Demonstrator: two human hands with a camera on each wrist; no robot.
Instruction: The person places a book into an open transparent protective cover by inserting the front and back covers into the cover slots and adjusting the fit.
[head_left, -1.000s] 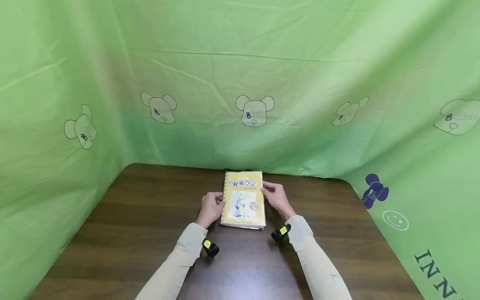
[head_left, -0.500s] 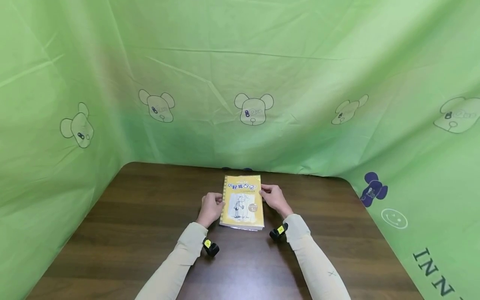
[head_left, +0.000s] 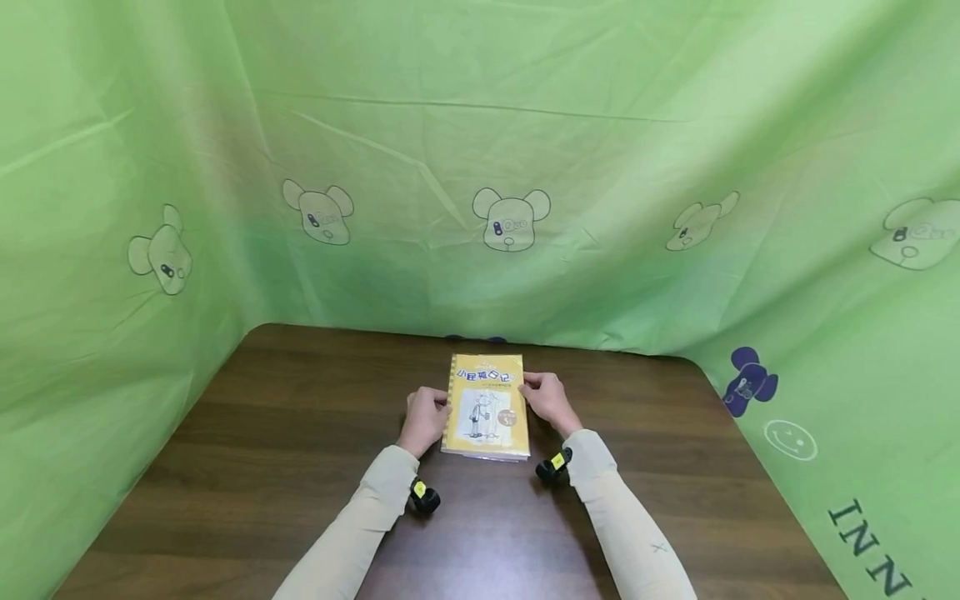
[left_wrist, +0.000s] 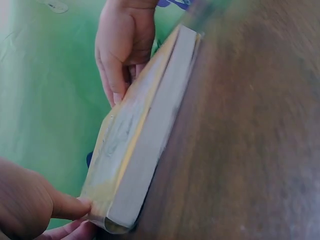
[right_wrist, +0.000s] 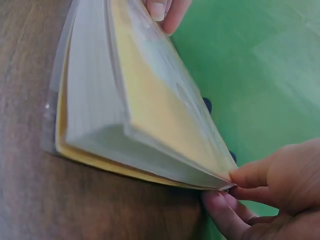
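A yellow paperback book (head_left: 486,404) with a cartoon figure and blue lettering lies cover up between my hands in the head view. Clear film wraps its cover. The left hand (head_left: 425,421) pinches the spine side, thumb on top and fingers beneath, as the left wrist view shows at the hand's thumb and fingertips (left_wrist: 75,206). On the opposite side, my right hand (head_left: 551,400) pinches the page edge. In the right wrist view, the right hand (right_wrist: 290,185) has its thumb over the cover and fingers below. Whether the book touches the table is hard to tell.
The dark wooden table (head_left: 285,467) spreads around the book. Behind and beside it hangs a green curtain (head_left: 510,283) with bear-head prints, meeting the table's far edge. Each wrist wears a black camera, the left wrist camera (head_left: 425,498) and right wrist camera (head_left: 551,468).
The book's far edge has come down and slightly nearer, showing purple print on the curtain behind it. The right hand has shifted slightly nearer. Both hands keep their hold.
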